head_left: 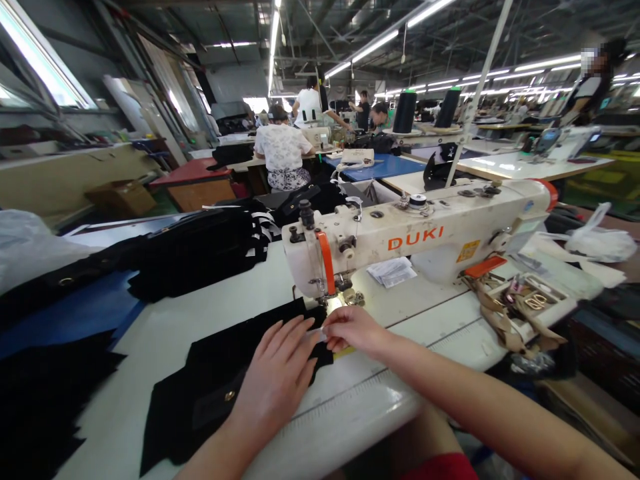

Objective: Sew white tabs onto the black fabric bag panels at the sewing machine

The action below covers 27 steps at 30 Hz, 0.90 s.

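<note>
A black fabric panel (210, 363) with a small gold-coloured metal fitting lies on the sewing machine bed, its far end by the presser foot. My left hand (280, 370) rests flat on the panel with fingers stretched out, its fingertips beside a small whitish piece (316, 335). Pinched between thumb and forefinger, that piece is in my right hand (350, 328), just in front of the needle area. I cannot tell whether it is a label or a bit of tape. The white sewing machine (415, 230) stands behind both hands, and its lamp lights the needle.
More black fabric pieces (195, 250) are piled behind and to the left. White paper slips (391, 271) lie under the machine arm. At right, a tray (555, 303) holds metal rings and tan straps. Other people work at tables further back.
</note>
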{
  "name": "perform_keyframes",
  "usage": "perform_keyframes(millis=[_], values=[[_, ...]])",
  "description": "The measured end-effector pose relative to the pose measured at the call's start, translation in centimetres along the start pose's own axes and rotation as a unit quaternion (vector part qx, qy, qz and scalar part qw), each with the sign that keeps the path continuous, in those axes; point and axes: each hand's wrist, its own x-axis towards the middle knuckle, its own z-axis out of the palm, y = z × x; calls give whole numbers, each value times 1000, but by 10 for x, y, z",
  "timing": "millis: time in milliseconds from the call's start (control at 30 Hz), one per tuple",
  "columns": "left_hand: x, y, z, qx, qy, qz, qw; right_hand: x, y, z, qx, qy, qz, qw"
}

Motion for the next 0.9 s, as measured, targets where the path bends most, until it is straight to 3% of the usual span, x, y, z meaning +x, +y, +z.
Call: perform_keyframes(millis=[100, 300, 367, 467, 567, 767, 900], values=[[7, -1, 6, 27, -1, 90, 996, 4, -3, -1, -29, 0, -13, 999], [16, -16, 21, 12, -13, 101, 995, -5, -5, -5, -130, 76, -88, 985], [14, -19, 25, 16, -14, 91, 996, -18, -1, -6, -244, 107, -186, 946], [8, -21, 28, 10, -29, 68, 997, -42, 11, -7, -441, 56, -355, 822], [3, -23, 26, 0, -49, 49, 998, -57, 19, -6, -527, -3, -413, 743], [5, -23, 21, 5, -58, 58, 997, -53, 22, -6, -595, -10, -416, 688], [11, -18, 23, 14, -51, 81, 995, -52, 20, -7, -608, -19, -415, 677]])
